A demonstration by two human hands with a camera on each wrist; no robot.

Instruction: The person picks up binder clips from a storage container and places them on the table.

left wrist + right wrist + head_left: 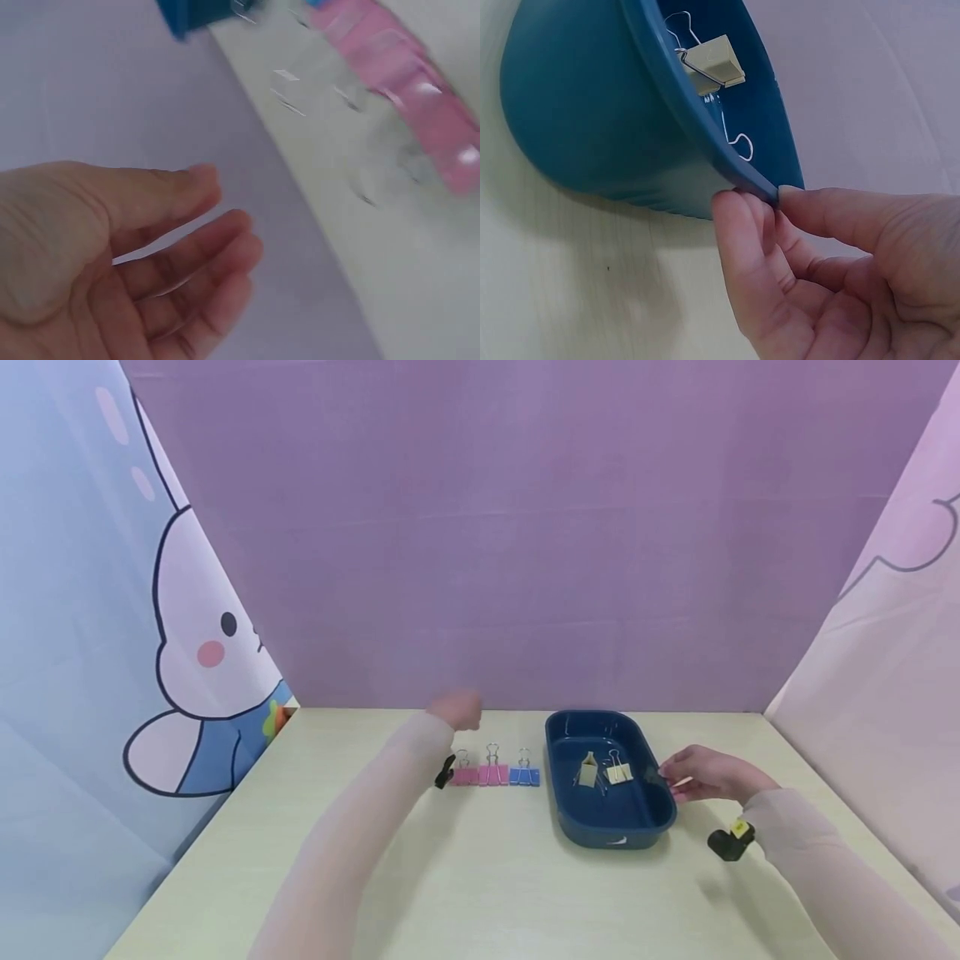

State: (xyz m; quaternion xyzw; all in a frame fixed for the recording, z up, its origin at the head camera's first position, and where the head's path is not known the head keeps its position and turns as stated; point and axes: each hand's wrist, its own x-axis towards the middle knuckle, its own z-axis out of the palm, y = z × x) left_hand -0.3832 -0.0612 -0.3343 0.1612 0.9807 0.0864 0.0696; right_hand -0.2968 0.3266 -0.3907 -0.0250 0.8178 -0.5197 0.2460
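Note:
My left hand [456,708] hovers above the far part of the table, behind the row of clips. In the left wrist view its fingers [199,300] bend loosely, thumb apart, with nothing between them. Two pink binder clips [492,775] and a blue binder clip [524,776] stand in a line on the tabletop. My right hand [712,774] pinches the right rim of a dark blue tray [607,838] between thumb and fingers. Inside the tray are two cream binder clips [619,773], one of them also seen as a cream clip [716,64] in the right wrist view.
The pale wooden table [450,893] runs back to a purple cloth wall [495,543]. Printed curtains flank it, with a cartoon rabbit [202,627] on the left one. The left sleeve [360,835] crosses the table just left of the clips.

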